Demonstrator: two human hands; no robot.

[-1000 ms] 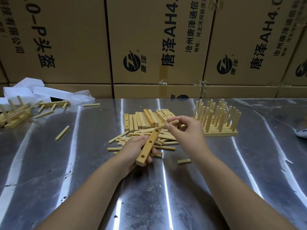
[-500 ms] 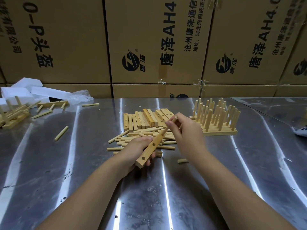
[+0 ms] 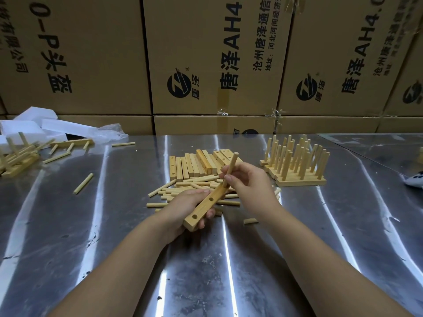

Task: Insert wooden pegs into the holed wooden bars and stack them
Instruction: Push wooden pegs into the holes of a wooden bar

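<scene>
Since the earlier frame, the peg has been swung from a slant along the bar to nearly upright, and its lower end has been brought to the far end of the holed bar.

The work is carried out over a steel table backed by stacked cartons. Broad bare steel is left toward the viewer, and the near edge is not shown. On the right, near the hands, the finished pegged bars are stacked with pegs standing up. They are judged easy to knock during a placing move. A row of bare bars and a heap of loose pegs lie just beyond the hands.

The bar is gripped at its near half by the left hand, above the table, with two open holes left uncovered. The peg is pinched low on its shaft by the right hand. Whether its tip is already seated cannot be told.

Both pieces are judged light, stiff and dry. The round peg is likely to roll if it is dropped. A low pinch is judged best for steering it, with the bar held clear of its holes.
</scene>
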